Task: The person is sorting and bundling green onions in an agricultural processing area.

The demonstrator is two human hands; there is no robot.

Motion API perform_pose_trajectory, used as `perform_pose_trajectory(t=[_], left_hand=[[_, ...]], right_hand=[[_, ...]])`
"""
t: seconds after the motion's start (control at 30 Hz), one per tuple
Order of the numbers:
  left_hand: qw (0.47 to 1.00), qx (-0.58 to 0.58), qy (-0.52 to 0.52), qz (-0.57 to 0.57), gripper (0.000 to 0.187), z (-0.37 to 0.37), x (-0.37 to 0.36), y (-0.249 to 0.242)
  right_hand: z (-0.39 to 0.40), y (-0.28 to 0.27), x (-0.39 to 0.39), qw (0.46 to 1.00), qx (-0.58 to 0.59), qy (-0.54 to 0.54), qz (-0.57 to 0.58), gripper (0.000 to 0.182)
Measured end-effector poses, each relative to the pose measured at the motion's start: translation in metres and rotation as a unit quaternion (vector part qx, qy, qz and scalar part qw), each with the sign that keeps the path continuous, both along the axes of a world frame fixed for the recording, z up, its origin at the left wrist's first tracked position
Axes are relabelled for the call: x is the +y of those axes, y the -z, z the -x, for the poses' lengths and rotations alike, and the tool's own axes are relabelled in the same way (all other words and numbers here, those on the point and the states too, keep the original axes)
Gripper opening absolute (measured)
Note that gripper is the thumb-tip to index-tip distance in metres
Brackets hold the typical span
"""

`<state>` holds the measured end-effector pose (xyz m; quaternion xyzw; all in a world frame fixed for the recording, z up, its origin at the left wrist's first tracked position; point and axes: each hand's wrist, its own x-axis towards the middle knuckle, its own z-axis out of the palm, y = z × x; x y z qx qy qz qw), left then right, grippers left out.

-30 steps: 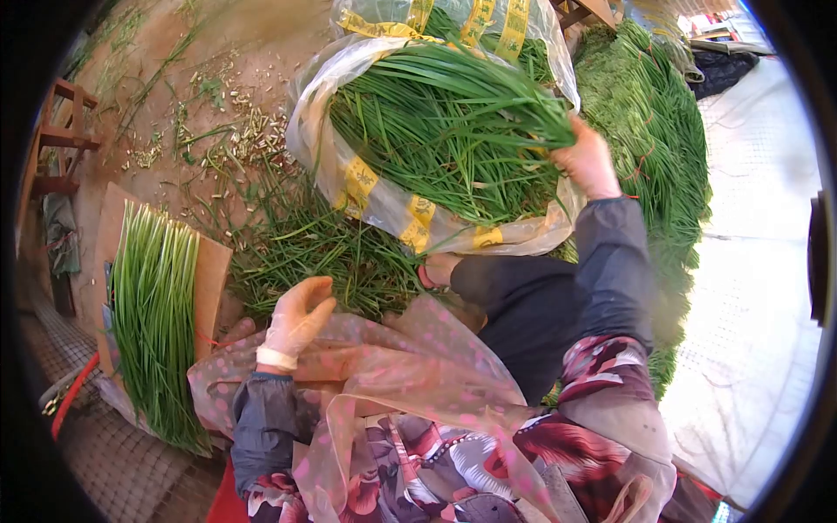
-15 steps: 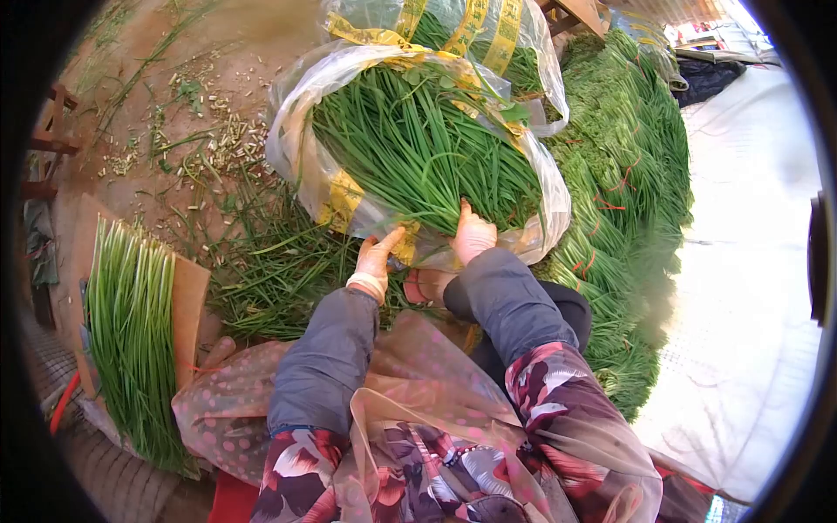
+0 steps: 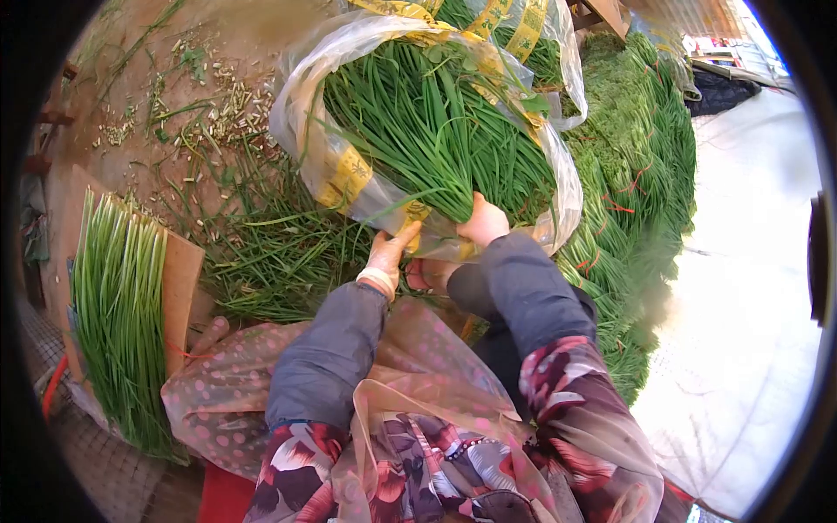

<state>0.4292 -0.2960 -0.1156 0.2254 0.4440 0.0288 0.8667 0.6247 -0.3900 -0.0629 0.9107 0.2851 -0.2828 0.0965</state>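
Note:
A clear plastic bag [image 3: 301, 113] with yellow printed tape lies wide open, full of long green stalks [image 3: 410, 113]. My right hand [image 3: 485, 221] is closed round the gathered end of a bunch of these stalks at the bag's near side. At the near edge of the bag, my left hand [image 3: 390, 255] pinches the plastic by a yellow strip. Its thumb and forefinger point toward the bunch. The fingertips of my right hand are partly hidden by the stalks.
On the left, a trimmed bundle [image 3: 122, 305] rests on a wooden board [image 3: 181, 283]. Loose stalks [image 3: 279, 261] and cut bits [image 3: 235, 109] litter the ground. A tall pile of tied bundles [image 3: 610, 166] stands right, beside white sheeting [image 3: 750, 261]. Another filled bag [image 3: 571, 61] sits behind.
My right hand has closed round the stalk ends and lifted them slightly, so the bunch is gathered more tightly. My left hand stays at the bag's edge. The whole view has shifted a little.

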Motion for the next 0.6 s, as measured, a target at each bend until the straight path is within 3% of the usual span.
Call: perform_pose_trajectory(t=[0.07, 0.1, 0.13, 0.2, 0.23, 0.3, 0.4, 0.47, 0.57, 0.6], left_hand=[[0.997, -0.031, -0.069, -0.029, 0.053, -0.015, -0.006, 0.017], [0.997, 0.055, -0.047, -0.004, 0.032, -0.019, -0.003, 0.028], [0.997, 0.058, -0.045, -0.002, 0.032, -0.013, -0.007, 0.024], [0.994, 0.051, 0.011, -0.098, 0.026, 0.006, -0.012, 0.009], [0.996, 0.012, 0.038, -0.077, 0.03, 0.022, -0.012, 0.017], [0.996, -0.002, 0.072, -0.056, 0.032, 0.046, -0.005, -0.014], [0.996, -0.014, 0.074, -0.053, 0.032, 0.049, -0.008, -0.018], [0.997, -0.023, 0.052, -0.055, 0.032, 0.048, -0.006, -0.023], [0.905, 0.134, 0.046, -0.401, 0.04, 0.064, 0.016, -0.043], [0.911, 0.076, -0.044, -0.404, 0.039, 0.063, 0.025, -0.06]], right_hand=[[-0.03, -0.021, -0.005, 0.983, 0.151, -0.038, -0.101, 0.069], [-0.049, -0.036, -0.002, 0.977, 0.174, -0.019, -0.119, 0.066], [-0.065, -0.055, 0.002, 0.97, 0.198, 0.003, -0.137, 0.063], [-0.085, -0.095, 0.019, 0.966, 0.174, 0.017, -0.192, 0.062], [-0.093, -0.111, 0.026, 0.961, 0.175, 0.046, -0.207, 0.061], [-0.106, -0.115, 0.034, 0.955, 0.177, 0.074, -0.227, 0.061], [-0.107, -0.112, 0.034, 0.982, 0.088, -0.018, -0.163, 0.059], [-0.102, -0.11, 0.036, 0.994, -0.041, -0.083, -0.062, 0.057], [-0.113, -0.109, 0.033, 0.984, 0.046, -0.033, -0.169, 0.053], [-0.115, -0.109, 0.032, 0.971, 0.088, -0.008, -0.221, 0.052]])
